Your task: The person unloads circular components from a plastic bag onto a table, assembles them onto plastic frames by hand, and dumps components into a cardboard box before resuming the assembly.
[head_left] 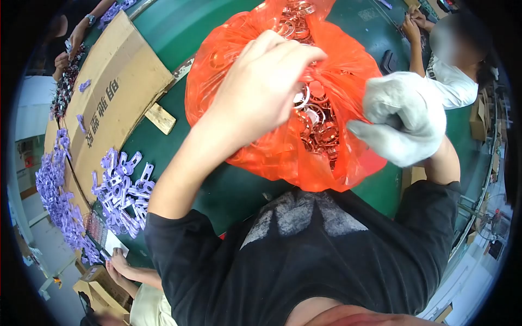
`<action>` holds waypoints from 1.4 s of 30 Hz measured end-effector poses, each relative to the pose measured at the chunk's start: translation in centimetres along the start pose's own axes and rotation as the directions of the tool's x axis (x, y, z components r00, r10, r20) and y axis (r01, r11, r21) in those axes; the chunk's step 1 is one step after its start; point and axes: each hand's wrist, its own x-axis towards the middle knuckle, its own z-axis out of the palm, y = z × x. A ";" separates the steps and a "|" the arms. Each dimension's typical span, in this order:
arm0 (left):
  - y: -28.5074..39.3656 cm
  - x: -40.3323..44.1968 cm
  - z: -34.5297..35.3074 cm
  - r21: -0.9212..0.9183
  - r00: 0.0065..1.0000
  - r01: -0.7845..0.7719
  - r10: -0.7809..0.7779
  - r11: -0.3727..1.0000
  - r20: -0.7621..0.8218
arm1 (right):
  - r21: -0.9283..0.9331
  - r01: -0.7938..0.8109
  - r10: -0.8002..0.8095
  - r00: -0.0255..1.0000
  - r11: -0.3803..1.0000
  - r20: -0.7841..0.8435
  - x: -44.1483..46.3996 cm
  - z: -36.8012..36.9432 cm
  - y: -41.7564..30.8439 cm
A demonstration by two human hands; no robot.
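Note:
A red plastic bag (261,157) stands on the green table in front of me, with a torn gap down its front. Shiny red ring-shaped parts (326,133), a few with white, show through the gap and at the top. My left hand (266,79) is bare and reaches over the bag, its fingers bent onto the gathered plastic; the fingertips are partly hidden. My right hand (405,117) wears a pale grey work glove beside the bag's right side. Its fingers are curled and the thumb stands apart, with nothing visible between them.
Purple plastic parts (125,193) lie in piles at the left, beside a large cardboard sheet (117,87) with printed characters. A wooden piece (160,118) pokes from under it. Other people work at the upper left, lower left and upper right. A black object (388,62) lies behind the bag.

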 end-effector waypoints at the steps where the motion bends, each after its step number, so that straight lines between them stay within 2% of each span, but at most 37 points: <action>1: 0.2 0.1 0.1 -0.026 1.000 0.012 -0.012 1.000 0.016 | 0.037 -0.012 0.012 1.000 0.999 -0.024 -0.6 -0.2 -0.1; 3: 0.4 0.1 0.3 -0.068 0.998 0.043 -0.040 0.997 0.039 | -0.005 -0.026 0.026 1.000 1.000 -0.005 -0.4 0.0 -0.2; 5: -0.1 0.0 0.0 -0.098 1.000 0.005 -0.004 0.995 0.011 | -0.073 -0.064 0.066 0.997 0.995 0.026 -0.9 -0.3 0.6; 6: 0.0 0.3 -0.5 -0.126 1.000 0.011 -0.010 0.992 0.005 | -0.179 -0.148 0.130 0.985 0.973 -0.111 -0.7 0.5 0.5; 8: 0.6 0.7 -1.1 -0.241 0.999 0.052 -0.053 0.969 0.002 | -0.389 -0.212 0.171 0.976 0.896 -0.138 -0.4 1.4 1.1; 11: 1.0 1.0 -1.7 -0.517 0.948 0.317 -0.279 0.795 0.153 | -0.603 -0.205 0.239 0.971 0.771 -0.024 -0.1 3.4 2.5; 12: 0.5 1.2 -1.9 -0.548 0.917 0.397 -0.337 0.736 0.212 | -0.630 -0.209 0.196 0.976 0.748 -0.091 -0.1 3.8 2.8; 13: 0.3 1.4 -1.7 -0.600 0.914 0.389 -0.372 0.698 0.160 | -0.637 -0.218 0.123 0.974 0.739 -0.191 -0.3 3.8 3.4; 14: -1.4 1.5 -1.6 -0.599 0.902 0.297 -0.425 0.744 -0.081 | -0.644 -0.227 0.047 0.957 0.731 -0.285 -0.8 3.7 4.4; 15: -3.5 1.6 -2.1 -0.574 0.836 0.208 -0.449 0.792 -0.316 | -0.649 -0.239 -0.030 0.927 0.723 -0.375 -1.5 3.5 5.3; 16: -5.0 2.0 -4.2 -0.636 0.826 0.149 -0.449 0.757 -0.341 | -0.655 -0.275 -0.066 0.893 0.704 -0.446 -2.4 3.1 6.5; 17: -5.2 2.7 -5.2 -0.668 0.810 0.077 -0.437 0.740 -0.391 | -0.459 -0.412 0.164 0.857 0.787 -0.488 -3.2 2.8 6.9; 18: -6.3 2.6 -5.7 -0.745 0.812 0.019 -0.445 0.667 -0.378 | -0.030 -0.401 0.313 0.757 0.915 -0.574 -5.0 3.0 9.4; 19: -7.2 2.8 -6.0 -0.812 0.815 -0.038 -0.452 0.583 -0.362 | 0.402 -0.290 0.486 0.658 0.869 -0.575 -6.3 3.3 11.7; 21: -6.7 4.3 -4.5 -0.858 0.677 -0.160 -0.579 0.488 -0.455 | 0.297 -0.436 0.511 0.542 0.850 -0.667 -6.1 2.0 11.5; 22: -6.6 4.9 -3.9 -0.867 0.597 -0.227 -0.640 0.443 -0.484 | 0.342 -0.341 0.472 0.451 0.875 -0.757 -4.8 2.1 11.5; 23: -7.7 5.1 -4.0 -0.885 0.689 -0.285 -0.563 0.367 -0.456 | 0.358 -0.238 0.424 0.352 0.903 -0.834 -3.4 2.3 11.4; 25: -12.0 5.9 -3.8 -0.910 0.835 -0.370 -0.362 0.187 -0.414 | 0.095 -0.233 0.161 0.285 0.968 -0.945 -2.3 2.2 14.1; 27: -12.5 9.0 -1.5 -0.880 0.676 -0.472 -0.620 0.050 -0.397 | 0.442 0.002 0.423 0.289 0.897 -0.859 -3.2 0.3 16.0; 28: -12.3 10.5 -1.5 -0.868 0.612 -0.453 -0.636 0.205 -0.469 | 0.593 0.115 0.535 0.320 0.797 -0.781 -3.9 -0.7 16.9; 29: -11.3 11.9 -1.7 -0.836 0.546 -0.418 -0.637 0.355 -0.544 | 0.553 0.125 0.505 0.283 0.824 -0.816 -4.2 -1.9 17.7; 30: -11.6 12.5 -1.9 -0.861 0.614 -0.419 -0.609 0.288 -0.502 | 0.514 0.133 0.474 0.245 0.848 -0.846 -4.3 -3.4 18.3; 31: -12.2 13.3 -2.2 -0.860 0.601 -0.431 -0.624 0.273 -0.499 | 0.476 0.138 0.445 0.207 0.868 -0.871 -4.3 -4.4 18.9; 32: -13.3 14.5 -2.4 -0.859 0.589 -0.442 -0.638 0.258 -0.495 | 0.434 0.429 0.415 0.141 0.793 -0.899 -3.3 -4.7 19.2; 33: -14.3 15.6 -2.4 -0.856 0.576 -0.456 -0.652 0.244 -0.493 | 0.378 0.331 0.362 0.111 0.865 -0.926 -3.4 -5.5 19.7; 34: -15.2 16.3 -2.1 -0.860 0.620 -0.442 -0.606 0.255 -0.498 | 0.316 0.227 0.304 0.088 0.921 -0.949 -3.6 -6.3 20.1; 36: -15.2 17.8 -1.8 -0.889 0.613 -0.327 -0.644 0.320 -0.457 | 0.185 -0.006 0.185 0.055 0.983 -0.981 -3.5 -6.9 20.7; 37: -15.5 18.6 -1.7 -0.897 0.606 -0.268 -0.663 0.351 -0.440 | 0.206 -0.020 0.207 0.061 0.978 -0.976 -3.2 -6.6 20.8; 38: -17.9 18.9 -1.5 -0.863 0.671 -0.255 -0.563 0.436 -0.482 | 0.229 -0.034 0.231 0.066 0.973 -0.971 -2.8 -5.9 21.0; 39: -19.2 18.5 -1.3 -0.885 0.703 -0.155 -0.580 0.439 -0.411 | 0.254 -0.050 0.257 0.069 0.966 -0.964 -2.9 -5.1 21.1; 40: -19.6 18.3 -1.1 -0.897 0.728 -0.053 -0.599 0.438 -0.335 | 0.159 -0.378 0.265 0.249 0.912 -0.932 -4.9 -3.9 21.2; 41: -19.9 18.2 -0.9 -0.898 0.745 0.052 -0.616 0.437 -0.256 | -0.037 -0.515 0.095 0.228 0.856 -0.969 -5.8 -2.7 23.7; 42: -19.2 16.9 -1.2 -0.789 0.716 0.320 -0.679 0.525 -0.161 | 0.038 -0.525 0.168 0.201 0.850 -0.965 -5.6 -2.7 23.1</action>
